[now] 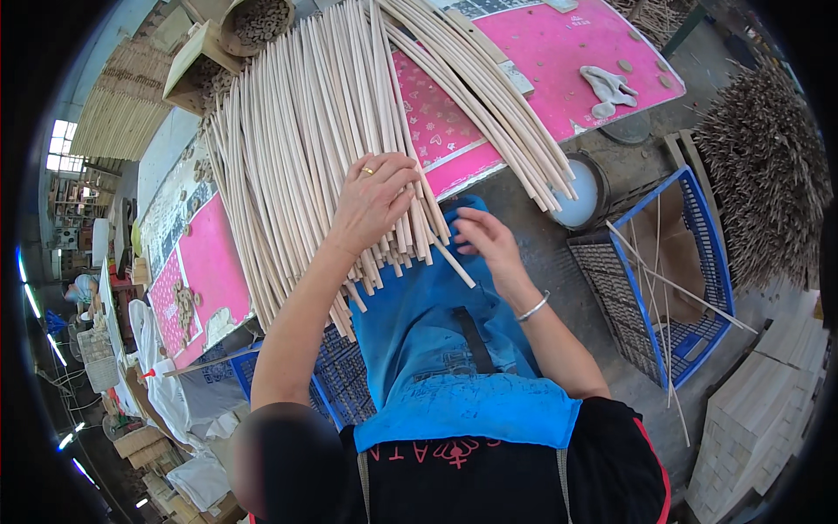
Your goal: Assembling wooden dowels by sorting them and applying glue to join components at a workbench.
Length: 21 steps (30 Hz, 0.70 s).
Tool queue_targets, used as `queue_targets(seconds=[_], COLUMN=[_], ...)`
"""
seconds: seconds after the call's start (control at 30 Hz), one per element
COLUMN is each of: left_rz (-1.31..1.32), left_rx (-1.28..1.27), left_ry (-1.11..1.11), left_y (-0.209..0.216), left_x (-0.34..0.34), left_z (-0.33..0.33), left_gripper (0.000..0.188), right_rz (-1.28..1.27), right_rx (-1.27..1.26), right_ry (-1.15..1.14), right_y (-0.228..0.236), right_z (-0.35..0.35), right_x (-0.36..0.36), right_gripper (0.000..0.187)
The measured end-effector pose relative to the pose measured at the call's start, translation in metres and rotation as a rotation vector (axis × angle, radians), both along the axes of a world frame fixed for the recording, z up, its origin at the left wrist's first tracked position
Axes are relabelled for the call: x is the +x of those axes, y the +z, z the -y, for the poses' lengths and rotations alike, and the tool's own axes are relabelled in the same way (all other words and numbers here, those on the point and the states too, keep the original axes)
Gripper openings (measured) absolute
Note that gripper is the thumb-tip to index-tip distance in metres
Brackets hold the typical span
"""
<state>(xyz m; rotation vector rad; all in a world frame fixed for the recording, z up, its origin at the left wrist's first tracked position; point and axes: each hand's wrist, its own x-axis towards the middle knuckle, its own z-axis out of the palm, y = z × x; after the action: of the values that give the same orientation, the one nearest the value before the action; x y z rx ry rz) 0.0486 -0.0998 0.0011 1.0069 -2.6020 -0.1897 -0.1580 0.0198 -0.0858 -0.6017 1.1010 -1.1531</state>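
Note:
A wide layer of pale wooden sticks [297, 131] lies on the table, their near ends jutting over its front edge. My left hand [375, 196], a ring on one finger, rests on top of them, fingers curled down around sticks at the layer's right side. What lies under those fingertips is partly hidden. Just right of the stick ends is my right hand [491, 243], its fingers bent and apart with nothing visible between them. One stick [456, 265] sticks out farther than its neighbours, below the right hand's fingers. A blue apron [436, 323] hangs beneath the ends.
A separate group of sticks [489, 96] lies on the pink tabletop [559, 52], near a white glove [608, 91]. On the right stand a round bucket [580, 196], a blue crate [615, 301] with thin sticks, and a dark stick bundle [764, 175]. A wooden box [196, 70] sits far left.

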Motion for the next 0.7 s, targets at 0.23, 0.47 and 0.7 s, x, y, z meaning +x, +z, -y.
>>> queue_targets(seconds=[0.23,0.47,0.7], left_rz=[0.032,0.114,0.123], left_rx=[-0.044,-0.103,-0.034], left_ry=[-0.003,-0.013,0.007], left_y=[0.000,-0.005,-0.010], left_x=[-0.006,-0.007,-0.004], left_z=[0.001,0.002,0.003], left_gripper=[0.021,0.025,0.025], right_rz=[-0.223,-0.506,-0.020], right_rx=[-0.096,-0.188,-0.030], right_ry=[0.124,0.060,-0.172], right_y=[-0.005,-0.004,-0.008], right_z=[0.023,0.019,0.019], right_x=[0.017,0.001,-0.034], right_gripper=[0.029,0.027,0.025])
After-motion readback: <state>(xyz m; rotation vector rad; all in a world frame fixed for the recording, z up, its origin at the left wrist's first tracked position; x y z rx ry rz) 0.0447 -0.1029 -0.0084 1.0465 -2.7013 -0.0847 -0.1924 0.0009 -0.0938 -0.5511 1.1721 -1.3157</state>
